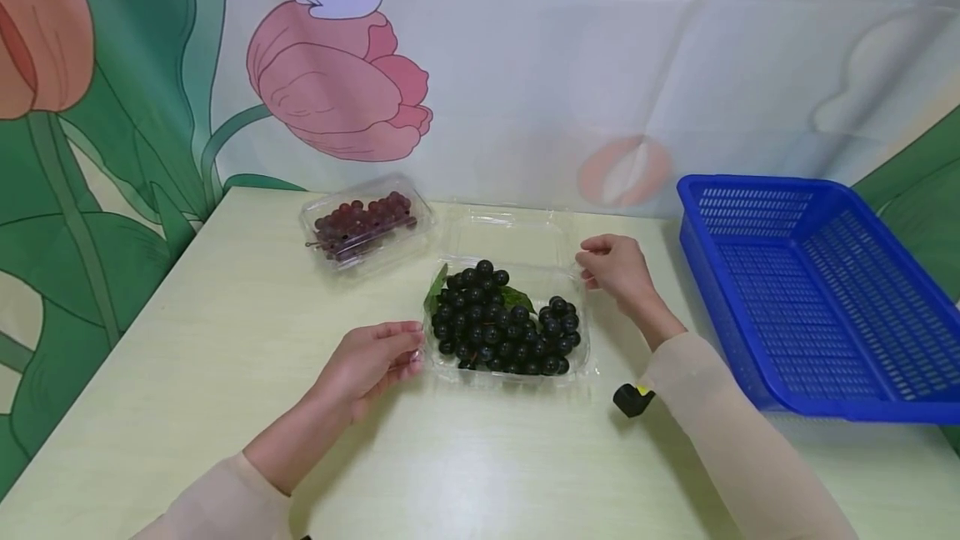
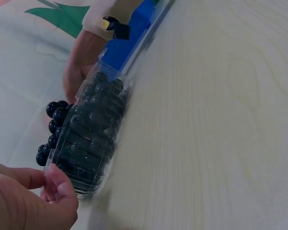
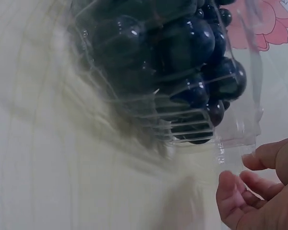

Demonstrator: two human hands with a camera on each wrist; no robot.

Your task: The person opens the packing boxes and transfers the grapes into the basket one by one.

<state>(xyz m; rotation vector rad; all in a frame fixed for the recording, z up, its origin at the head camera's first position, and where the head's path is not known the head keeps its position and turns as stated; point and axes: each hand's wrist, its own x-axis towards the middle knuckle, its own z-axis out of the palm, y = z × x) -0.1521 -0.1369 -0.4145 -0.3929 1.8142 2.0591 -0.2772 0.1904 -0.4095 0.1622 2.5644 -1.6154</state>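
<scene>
A clear plastic clamshell box (image 1: 581,357) stands on the table, its lid (image 1: 513,232) folded back behind it. Dark round grapes (image 1: 487,327) with green leaves (image 1: 516,298) fill the box, some rising above the rim. My left hand (image 1: 378,361) pinches the box's left rim between thumb and fingers; the left wrist view shows this grip at the corner (image 2: 43,196). At the right rear corner, near the hinge, is my right hand (image 1: 615,269). Its bent fingers and thumb are spread slightly apart beside the clear plastic edge in the right wrist view (image 3: 259,182).
Behind and left sits a closed clear box (image 1: 420,215) of small red grapes (image 1: 363,223). To the right is a blue slatted basket (image 1: 795,307). A small black object (image 1: 632,400) shows beside the right sleeve. A printed cloth (image 1: 525,82) hangs behind the table.
</scene>
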